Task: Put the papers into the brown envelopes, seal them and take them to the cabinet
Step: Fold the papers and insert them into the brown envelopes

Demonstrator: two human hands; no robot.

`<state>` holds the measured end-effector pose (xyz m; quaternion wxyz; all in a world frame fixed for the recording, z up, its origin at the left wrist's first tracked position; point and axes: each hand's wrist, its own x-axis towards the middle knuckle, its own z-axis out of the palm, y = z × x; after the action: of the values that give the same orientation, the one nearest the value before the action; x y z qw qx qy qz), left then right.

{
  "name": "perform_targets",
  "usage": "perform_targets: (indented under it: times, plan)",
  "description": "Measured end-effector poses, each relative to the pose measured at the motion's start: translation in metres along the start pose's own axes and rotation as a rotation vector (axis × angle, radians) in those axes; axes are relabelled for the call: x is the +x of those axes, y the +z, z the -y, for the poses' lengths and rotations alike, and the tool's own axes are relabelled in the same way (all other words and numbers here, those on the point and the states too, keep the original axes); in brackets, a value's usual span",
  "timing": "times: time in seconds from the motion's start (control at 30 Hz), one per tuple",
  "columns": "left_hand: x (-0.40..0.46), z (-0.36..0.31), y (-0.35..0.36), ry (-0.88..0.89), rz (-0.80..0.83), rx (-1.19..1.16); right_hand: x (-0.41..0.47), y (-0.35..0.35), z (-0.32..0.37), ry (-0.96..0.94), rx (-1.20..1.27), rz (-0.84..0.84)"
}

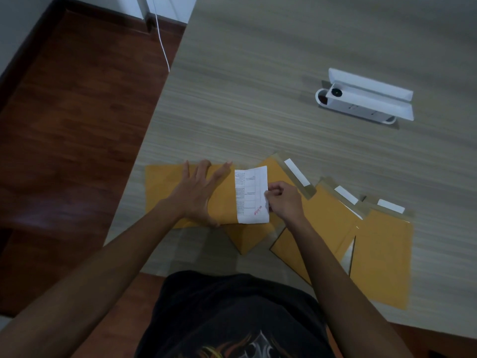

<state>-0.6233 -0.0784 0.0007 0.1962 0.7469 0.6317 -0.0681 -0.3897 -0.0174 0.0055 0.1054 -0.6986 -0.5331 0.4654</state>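
A brown envelope [167,192] is laid flat at the table's [258,73] near-left corner, its left end poking out over the edge above the wood floor [64,125]. It's pinned down by the left hand [196,195], palm flat, fingers spread wide and gripping nothing. A printed paper [251,196] with a bit of red lettering is seen sticking out of the envelope's right end, so it's only partly tucked in. Its right edge is pinched by the right hand [282,200], fingers curled tight around it.

Just right of that envelope, three more envelopes [382,254] are fanned out and overlapping, flaps open, each with a white strip [296,171] on the flap. The nearest of the three is partly covered by the paper and the right hand.

Well beyond the envelopes, further back on the table, a white device [361,99] is parked. A white cable [161,40] is hung down off the table's far-left side.
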Motion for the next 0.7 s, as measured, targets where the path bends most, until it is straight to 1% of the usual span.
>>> perform_targets:
  times: [0.07, 0.13, 0.23, 0.3, 0.43, 0.57, 0.63, 0.7]
  plan:
    - [0.0, -0.001, 0.001, -0.005, -0.003, -0.013, 0.004, -0.001, 0.0, 0.029, 0.001, 0.017]
    - [0.0, -0.001, 0.003, -0.018, 0.003, -0.048, 0.007, -0.004, 0.002, 0.085, 0.06, 0.038]
    - [0.0, -0.001, 0.006, -0.006, 0.0, -0.07, 0.007, -0.011, 0.002, 0.138, 0.15, 0.12]
    - [0.001, -0.002, 0.007, 0.011, 0.0, -0.055, 0.006, -0.013, 0.001, 0.129, 0.151, 0.146]
    - [0.001, -0.007, 0.007, 0.014, 0.003, -0.069, 0.005, -0.012, 0.003, 0.109, 0.108, 0.113]
    - [0.0, -0.016, 0.009, 0.023, -0.004, -0.113, 0.003, -0.007, 0.007, 0.087, 0.066, 0.149]
    - [0.0, -0.02, 0.009, 0.018, -0.014, -0.109, 0.002, -0.005, 0.009, 0.042, 0.002, 0.119]
    - [0.001, -0.022, 0.01, 0.01, -0.019, -0.104, 0.0, -0.005, 0.012, -0.033, -0.07, 0.041]
